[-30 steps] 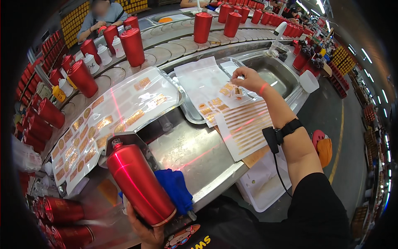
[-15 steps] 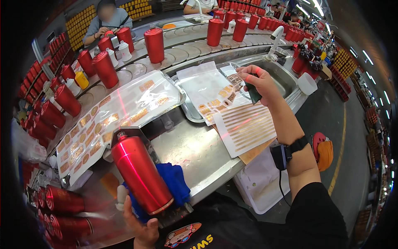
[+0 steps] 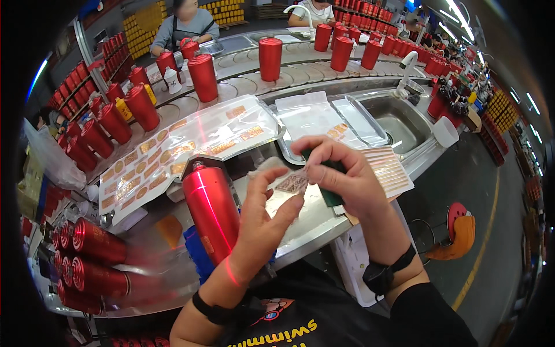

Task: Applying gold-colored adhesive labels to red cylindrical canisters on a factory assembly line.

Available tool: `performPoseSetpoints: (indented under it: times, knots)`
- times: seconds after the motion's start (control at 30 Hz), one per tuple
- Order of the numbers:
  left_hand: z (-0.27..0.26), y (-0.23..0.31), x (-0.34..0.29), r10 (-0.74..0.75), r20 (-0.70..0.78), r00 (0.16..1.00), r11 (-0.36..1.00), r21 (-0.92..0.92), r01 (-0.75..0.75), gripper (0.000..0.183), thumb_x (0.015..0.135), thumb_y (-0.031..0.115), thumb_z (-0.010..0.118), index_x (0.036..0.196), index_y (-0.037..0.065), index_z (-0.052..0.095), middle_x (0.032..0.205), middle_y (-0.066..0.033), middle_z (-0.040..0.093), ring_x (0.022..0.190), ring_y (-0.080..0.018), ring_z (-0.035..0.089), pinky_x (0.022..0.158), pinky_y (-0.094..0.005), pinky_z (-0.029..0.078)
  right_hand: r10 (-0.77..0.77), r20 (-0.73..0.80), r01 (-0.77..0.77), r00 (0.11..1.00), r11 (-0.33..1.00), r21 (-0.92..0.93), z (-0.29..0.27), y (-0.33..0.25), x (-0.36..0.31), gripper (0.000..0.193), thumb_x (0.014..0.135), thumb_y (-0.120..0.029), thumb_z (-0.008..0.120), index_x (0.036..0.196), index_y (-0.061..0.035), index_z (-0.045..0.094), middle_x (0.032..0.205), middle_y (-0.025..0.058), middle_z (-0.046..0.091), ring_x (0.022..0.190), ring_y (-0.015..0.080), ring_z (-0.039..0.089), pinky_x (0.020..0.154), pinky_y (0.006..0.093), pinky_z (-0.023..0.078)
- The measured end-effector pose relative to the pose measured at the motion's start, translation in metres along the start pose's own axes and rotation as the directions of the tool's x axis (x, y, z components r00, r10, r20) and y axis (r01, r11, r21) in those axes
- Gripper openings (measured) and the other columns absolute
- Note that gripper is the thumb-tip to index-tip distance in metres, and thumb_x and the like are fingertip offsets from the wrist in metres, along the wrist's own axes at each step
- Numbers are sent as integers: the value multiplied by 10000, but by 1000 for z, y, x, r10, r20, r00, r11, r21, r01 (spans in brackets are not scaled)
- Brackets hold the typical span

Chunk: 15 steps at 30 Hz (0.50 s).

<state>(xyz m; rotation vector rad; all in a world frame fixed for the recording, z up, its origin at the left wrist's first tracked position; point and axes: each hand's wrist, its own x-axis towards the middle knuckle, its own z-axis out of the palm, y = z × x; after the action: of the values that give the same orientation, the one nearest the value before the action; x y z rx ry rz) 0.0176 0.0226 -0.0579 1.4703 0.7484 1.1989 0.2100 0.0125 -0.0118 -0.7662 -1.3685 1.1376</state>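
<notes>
My right hand is closed on a dark green flat scraper, and its fingertips also pinch a small clear decal with a square dark pattern. Facing it, my left hand has thumb and forefinger apart around the decal; whether the thumb tip touches its edge I cannot tell. Behind my left wrist a red metallic bottle lies tilted in a holder, over a blue cloth. Gold-striped sheet lies beside my right hand, partly hidden by it.
A tray with a sheet of gold decals lies beyond the bottle. Behind it a conveyor carries red bottles. A sink with a white tap stands at the far right. Several red bottles lie at the left. Other people sit across the conveyor.
My right hand has come left and nearer with the scraper and decal. My left hand has risen from beside the bottle's base to meet it. The view has shifted.
</notes>
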Motion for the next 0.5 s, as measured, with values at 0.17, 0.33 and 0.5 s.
performPoseSetpoints:
  times: [0.17, 0.33, 0.5]
  knots:
    - [-1, -5, -7, -162, 54, 985, 978, -121, 167, 143, 944, 101, 661, 1031, -7, 627, 1015, -68, 593, 969, -168, 586, 875, -318, 472, 40, -16, -42, 999, 995, -95, 2, 11, -18, 111, 938, -124, 712, 1013, -54, 671, 1305, 96, 587, 1205, 175, 543, 994, 310, 441]
    - [-4, 18, -12, 166, 87, 982, 907, 377, -187, 75, 907, 64, 651, 942, -2, 638, 909, -145, 618, 903, -274, 598, 804, -361, 455, -126, 26, 121, 992, 840, -529, -16, 2, -19, 349, 911, -157, 738, 1227, -31, 658, 1337, 120, 558, 1204, 214, 556, 981, 317, 448]
    - [-9, 19, -10, 174, 79, 982, 914, 359, -191, 95, 909, 76, 659, 947, -10, 658, 997, -164, 645, 983, -293, 612, 859, -363, 458, -38, 335, 232, 941, 795, -560, -11, -9, -9, 603, 877, -219, 771, 1407, -16, 566, 1446, 157, 483, 1358, 295, 453, 1126, 409, 348]
